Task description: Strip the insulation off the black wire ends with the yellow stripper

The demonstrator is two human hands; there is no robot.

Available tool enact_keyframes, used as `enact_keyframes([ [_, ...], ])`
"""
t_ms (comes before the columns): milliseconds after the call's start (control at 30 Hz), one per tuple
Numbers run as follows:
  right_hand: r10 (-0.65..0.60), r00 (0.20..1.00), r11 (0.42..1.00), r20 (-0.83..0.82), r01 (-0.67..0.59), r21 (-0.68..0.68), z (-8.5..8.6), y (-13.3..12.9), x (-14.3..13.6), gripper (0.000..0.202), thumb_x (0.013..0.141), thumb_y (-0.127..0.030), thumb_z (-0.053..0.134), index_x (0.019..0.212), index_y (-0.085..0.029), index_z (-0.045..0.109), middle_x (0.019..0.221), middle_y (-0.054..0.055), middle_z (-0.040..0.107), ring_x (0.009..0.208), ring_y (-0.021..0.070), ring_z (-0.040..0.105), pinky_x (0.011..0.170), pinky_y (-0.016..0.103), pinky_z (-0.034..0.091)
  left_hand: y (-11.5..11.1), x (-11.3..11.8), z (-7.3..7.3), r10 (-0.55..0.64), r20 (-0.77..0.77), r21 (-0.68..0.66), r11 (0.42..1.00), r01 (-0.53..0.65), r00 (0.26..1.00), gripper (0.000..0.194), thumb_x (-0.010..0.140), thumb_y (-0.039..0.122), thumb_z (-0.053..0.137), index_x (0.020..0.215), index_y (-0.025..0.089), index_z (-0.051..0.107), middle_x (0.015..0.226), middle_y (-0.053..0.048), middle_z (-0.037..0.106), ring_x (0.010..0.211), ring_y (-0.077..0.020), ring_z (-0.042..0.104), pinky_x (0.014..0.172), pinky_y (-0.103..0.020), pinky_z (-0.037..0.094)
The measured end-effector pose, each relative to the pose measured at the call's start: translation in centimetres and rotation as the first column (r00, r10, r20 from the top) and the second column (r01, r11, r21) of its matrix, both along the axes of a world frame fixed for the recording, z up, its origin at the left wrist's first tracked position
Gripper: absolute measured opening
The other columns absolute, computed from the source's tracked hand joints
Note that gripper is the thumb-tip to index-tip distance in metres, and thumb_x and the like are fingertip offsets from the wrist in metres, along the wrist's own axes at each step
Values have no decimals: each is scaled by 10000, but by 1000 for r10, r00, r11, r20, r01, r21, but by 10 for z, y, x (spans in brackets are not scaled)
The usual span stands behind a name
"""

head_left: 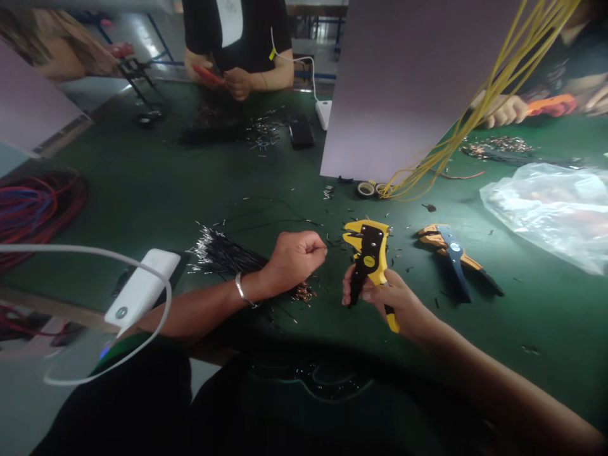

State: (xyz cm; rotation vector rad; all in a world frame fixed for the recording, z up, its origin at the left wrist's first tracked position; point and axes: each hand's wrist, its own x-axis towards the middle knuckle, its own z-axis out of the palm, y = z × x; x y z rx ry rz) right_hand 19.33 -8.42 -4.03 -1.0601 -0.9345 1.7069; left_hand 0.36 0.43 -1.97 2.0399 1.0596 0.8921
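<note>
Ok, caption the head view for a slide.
Right hand grips a yellow-and-black stripping tool; left hand, fingers curled, over black wires.

Single head view: faces forward, down; close above green table.

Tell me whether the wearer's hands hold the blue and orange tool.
No, the blue and orange tool lies on the green table, untouched.

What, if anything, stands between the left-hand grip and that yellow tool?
Nothing visible blocks the left-hand grip from the yellow tool in the right-hand grip; only small scraps lie on the green tabletop between them.
</note>
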Motion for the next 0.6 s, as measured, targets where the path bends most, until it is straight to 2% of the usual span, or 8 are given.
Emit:
enact_keyframes([
  [300,4,1000,999,26,-5,37,-3,14,-22,258,624,-113,571,875,-162,602,731,17,642,674,179,590,692,332,449,-6,2,-1,14,18,21,1000,-14,1000,146,700,77,582,570,128,623,454,58,485,449,-45,399,443,-164,309],
  [467,-25,979,994,201,2,113,3,20,-29,177,631,-166,566,807,-173,573,697,14,606,682,181,559,679,324,437,-8,2,1,21,34,-28,999,-20,999,151,685,62,580,558,129,625,443,62,475,442,-42,385,442,-165,309],
  [600,-104,895,979,433,16,201,4,21,-30,117,628,-221,566,736,-180,546,663,0,559,630,159,498,584,286,402,-9,2,1,12,44,-47,999,-9,999,152,706,75,583,573,130,633,449,62,474,448,-43,389,444,-163,315],
])
